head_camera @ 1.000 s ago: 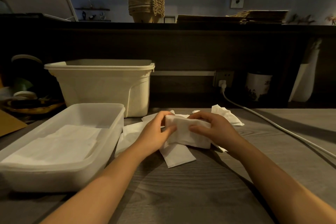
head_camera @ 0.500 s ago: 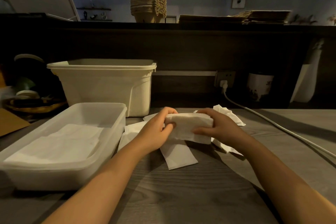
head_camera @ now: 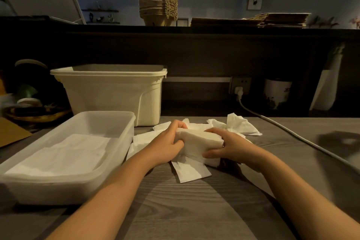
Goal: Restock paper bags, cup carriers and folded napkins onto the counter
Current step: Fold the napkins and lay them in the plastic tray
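You're squaring the napkins point(head_camera: 200, 142), left hand point(head_camera: 165, 145) and right hand point(head_camera: 232, 147) both gripping them; next you're likely lifting them onto the counter point(head_camera: 116, 27).

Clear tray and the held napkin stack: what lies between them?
In the head view, loose napkins and the left hand, which grips the napkin stack.

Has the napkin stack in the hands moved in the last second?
Yes, slightly: the napkin stack now sits lower in view, farther below the rim of the beige bin.
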Demonstrator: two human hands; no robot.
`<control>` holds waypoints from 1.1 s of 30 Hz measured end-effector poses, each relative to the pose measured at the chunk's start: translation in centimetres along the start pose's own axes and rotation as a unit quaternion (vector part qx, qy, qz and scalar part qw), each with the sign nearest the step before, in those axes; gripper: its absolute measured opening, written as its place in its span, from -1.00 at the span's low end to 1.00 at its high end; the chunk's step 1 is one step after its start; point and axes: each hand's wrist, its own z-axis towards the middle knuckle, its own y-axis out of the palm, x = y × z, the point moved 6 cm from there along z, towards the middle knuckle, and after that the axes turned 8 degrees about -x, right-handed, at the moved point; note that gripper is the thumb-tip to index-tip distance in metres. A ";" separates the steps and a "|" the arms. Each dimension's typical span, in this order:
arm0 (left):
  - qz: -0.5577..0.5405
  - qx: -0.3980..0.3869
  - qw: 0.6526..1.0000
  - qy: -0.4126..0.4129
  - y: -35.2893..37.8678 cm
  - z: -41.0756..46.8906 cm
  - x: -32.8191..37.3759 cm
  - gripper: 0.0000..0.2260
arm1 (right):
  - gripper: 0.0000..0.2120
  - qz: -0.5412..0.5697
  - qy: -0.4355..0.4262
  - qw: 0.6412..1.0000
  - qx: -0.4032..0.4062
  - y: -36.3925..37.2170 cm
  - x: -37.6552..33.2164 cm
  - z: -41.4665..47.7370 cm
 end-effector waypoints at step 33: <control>-0.010 0.020 0.999 0.049 0.1 0.0 0.4 -0.44 | -0.53 -0.076 -0.013 0.995 0.060 -1.3 -0.7 -0.5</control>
